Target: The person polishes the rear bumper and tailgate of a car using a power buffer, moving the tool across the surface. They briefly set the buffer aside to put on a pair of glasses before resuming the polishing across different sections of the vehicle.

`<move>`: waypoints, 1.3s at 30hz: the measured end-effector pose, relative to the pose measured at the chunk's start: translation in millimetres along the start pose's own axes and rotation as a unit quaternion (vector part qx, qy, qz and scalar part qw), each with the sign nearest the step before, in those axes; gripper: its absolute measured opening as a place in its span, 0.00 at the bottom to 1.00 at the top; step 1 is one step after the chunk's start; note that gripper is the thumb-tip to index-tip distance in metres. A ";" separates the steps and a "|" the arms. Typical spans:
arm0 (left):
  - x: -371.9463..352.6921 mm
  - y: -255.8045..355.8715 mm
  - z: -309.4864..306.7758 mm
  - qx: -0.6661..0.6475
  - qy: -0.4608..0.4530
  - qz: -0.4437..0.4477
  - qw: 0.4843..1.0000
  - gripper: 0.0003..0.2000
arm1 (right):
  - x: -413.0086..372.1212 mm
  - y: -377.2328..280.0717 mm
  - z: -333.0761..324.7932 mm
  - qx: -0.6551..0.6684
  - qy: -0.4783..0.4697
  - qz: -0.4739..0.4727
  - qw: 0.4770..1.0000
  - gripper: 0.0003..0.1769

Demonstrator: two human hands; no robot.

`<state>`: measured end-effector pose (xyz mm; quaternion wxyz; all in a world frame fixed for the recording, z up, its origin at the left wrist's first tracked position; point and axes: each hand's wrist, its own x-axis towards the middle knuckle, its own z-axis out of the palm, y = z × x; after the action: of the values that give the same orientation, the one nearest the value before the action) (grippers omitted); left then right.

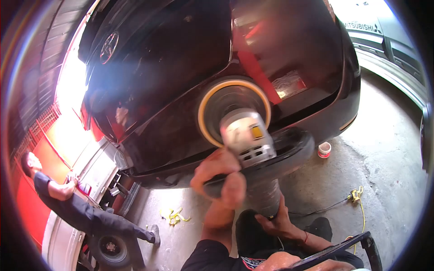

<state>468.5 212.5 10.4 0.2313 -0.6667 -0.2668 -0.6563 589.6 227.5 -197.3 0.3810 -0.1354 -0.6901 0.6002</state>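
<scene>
A car polisher (244, 128) with a silver head and a black loop handle is in both my hands. Its round pad (203, 110), with a yellowish rim, is blurred and appears to rest against the dark, glossy rear of a car (167, 122). My left hand (220, 174) is wrapped around the left side of the loop handle. Lower down, my right hand (281, 219) grips the rear body of the tool, its fingers partly hidden behind it. A red string circles my right wrist.
A person (68, 194) stands at the left beside a white vehicle (58, 239). On the concrete floor lie a yellow strap-like bundle (174, 217), a small red-and-white tub (324, 150), and a cord with a yellow connector (356, 195). A pale Mitsubishi vehicle (389, 45) is at the right.
</scene>
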 end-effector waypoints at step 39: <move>-98.3 39.4 -230.5 0.189 0.336 -0.025 0.922 0.18 | 64.9 47.7 155.9 -0.236 -0.161 -0.032 0.958 0.53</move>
<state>321.6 25.9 -78.9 0.4126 -0.3443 -0.3090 -0.7847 425.7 167.9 -216.4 0.2412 -0.1011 -0.8684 0.4213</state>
